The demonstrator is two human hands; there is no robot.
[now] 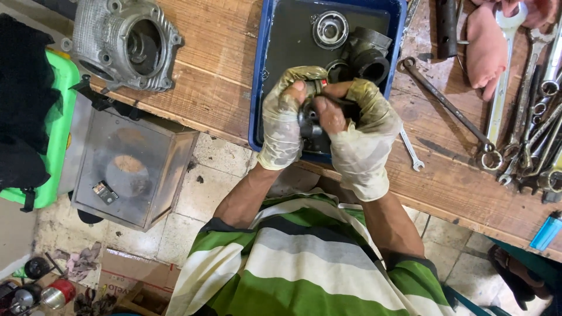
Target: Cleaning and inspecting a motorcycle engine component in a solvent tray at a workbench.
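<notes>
A worn wooden surface [216, 76] runs across the view above a pale tiled floor [216, 175], with an open metal box [132, 169] standing on the floor beneath its edge. On the surface sit one blue tray [260, 76] of dark liquid holding one round bearing [330, 28] and one black cylindrical part [367, 54], one grey engine casing [126, 41], one long ring spanner [448, 105], one small spanner [411, 151] and a heap of wrenches [535, 123] too tangled to count. Both gloved hands meet over the tray's near edge: the left hand [283, 120] and the right hand [360, 131] each have their grip curled tight around one small dark metal part [309, 117], fingers nearly closed.
</notes>
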